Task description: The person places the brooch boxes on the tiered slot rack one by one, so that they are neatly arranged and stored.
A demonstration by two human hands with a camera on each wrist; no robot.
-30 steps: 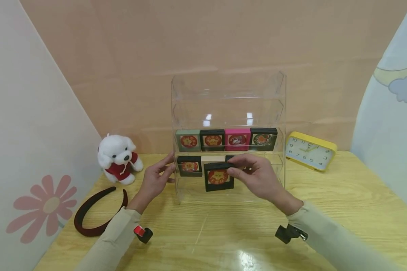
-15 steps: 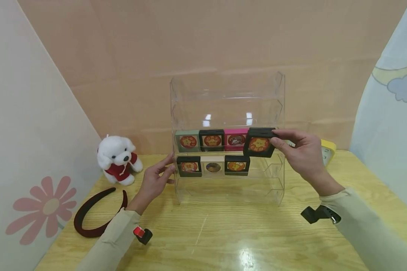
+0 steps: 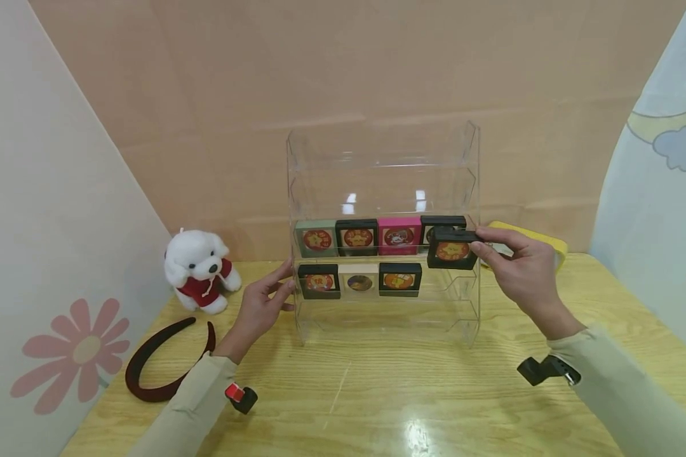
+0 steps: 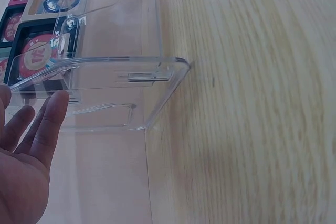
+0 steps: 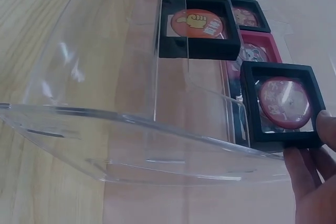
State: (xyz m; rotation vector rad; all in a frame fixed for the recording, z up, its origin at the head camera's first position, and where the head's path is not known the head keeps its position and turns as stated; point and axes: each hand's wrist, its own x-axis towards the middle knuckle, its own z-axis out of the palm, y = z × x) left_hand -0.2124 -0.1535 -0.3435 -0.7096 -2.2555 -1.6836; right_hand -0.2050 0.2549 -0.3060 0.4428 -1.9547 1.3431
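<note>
My right hand [image 3: 520,270] pinches a black square badge frame [image 3: 453,251] by its upper right corner, thumb in front. The frame, with a round red badge inside, is in front of the right end of the clear acrylic rack [image 3: 343,330], overlapping another black frame [image 3: 443,223]. In the right wrist view the held frame [image 5: 285,103] is near the rack's side panel. My left hand [image 3: 263,301] rests at the rack's left side, fingers fairly straight against the panel. On the lower filled tier stand a black frame [image 3: 319,281], a cream frame [image 3: 359,281] and another black frame [image 3: 400,279].
The tier above also bears a green frame [image 3: 316,238], a black frame [image 3: 357,237] and a pink frame [image 3: 399,236]. A white plush dog [image 3: 200,266] and a dark headband [image 3: 148,381] lie left; a yellow clock [image 3: 554,244] stands right, partly behind my hand.
My right hand has carried the black badge frame from before the lower tier up and to the right, then slightly down. The left hand has stayed at the rack's side.
</note>
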